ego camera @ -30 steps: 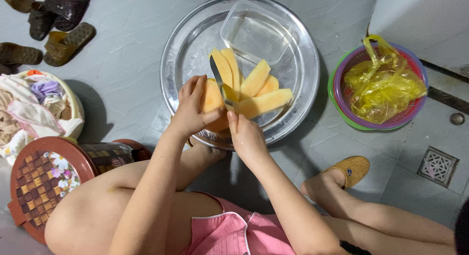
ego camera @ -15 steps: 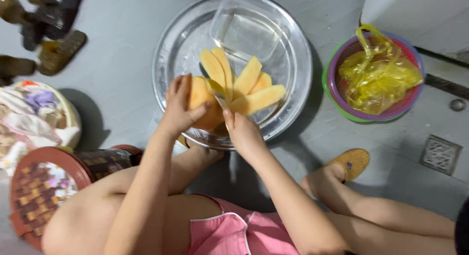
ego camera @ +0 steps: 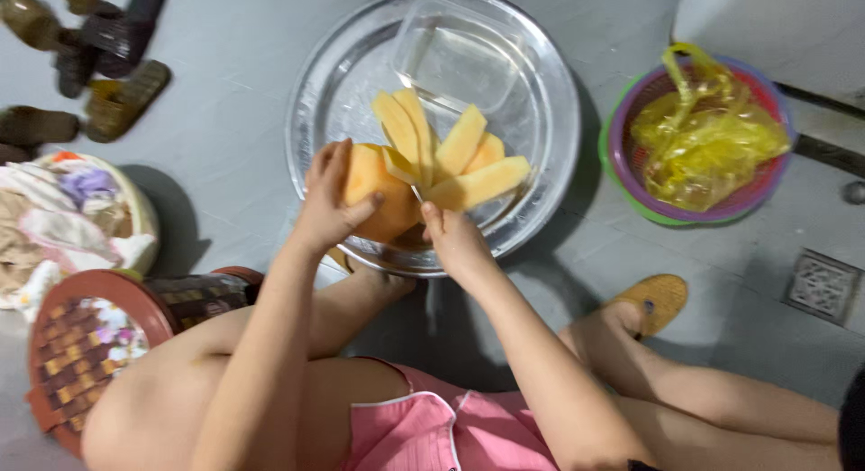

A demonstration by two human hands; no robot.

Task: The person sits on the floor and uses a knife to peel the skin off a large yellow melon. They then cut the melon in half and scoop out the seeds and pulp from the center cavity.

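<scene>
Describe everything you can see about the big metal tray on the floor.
The metal tray is round, shiny and silvery, with a raised rim, lying flat on the grey floor. Inside sit a clear plastic container and fanned orange melon slices. The left hand holds a melon piece over its near edge; the right hand is beside it.

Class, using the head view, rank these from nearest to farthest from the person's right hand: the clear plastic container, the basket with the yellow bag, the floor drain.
Measured from the right hand:
1. Clear plastic container, straight ahead in the metal tray, at its far side.
2. Basket with the yellow bag, off to the right on the floor.
3. Floor drain, farthest right, near the picture's edge.
</scene>
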